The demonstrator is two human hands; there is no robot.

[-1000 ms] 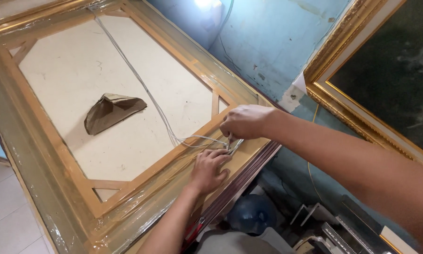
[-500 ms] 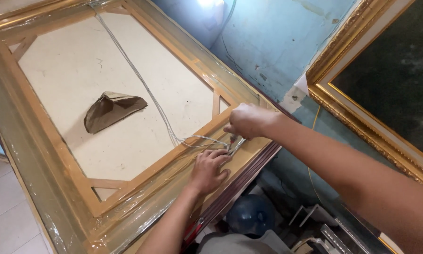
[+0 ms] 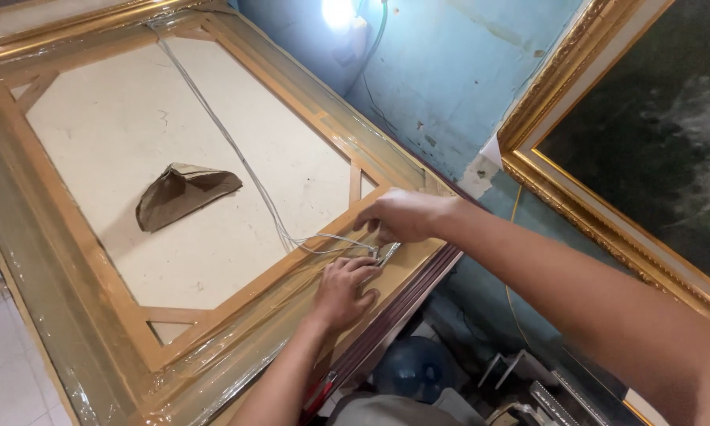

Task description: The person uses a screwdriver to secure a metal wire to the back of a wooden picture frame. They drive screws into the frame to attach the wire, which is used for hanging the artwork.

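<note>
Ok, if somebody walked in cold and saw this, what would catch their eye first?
Probably the big wooden picture frame lying face down and wrapped in clear film, with a pale wire running across its back. At its lower right edge the left hand and right hand meet over a small metal fitting. A gilded framed painting leans at right.

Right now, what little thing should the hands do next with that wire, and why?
Probably pull the loose wire snug. It lies slack in a loop on the frame back, while the right hand pinches at a small metal fitting and the left hand presses down beside it.
</note>
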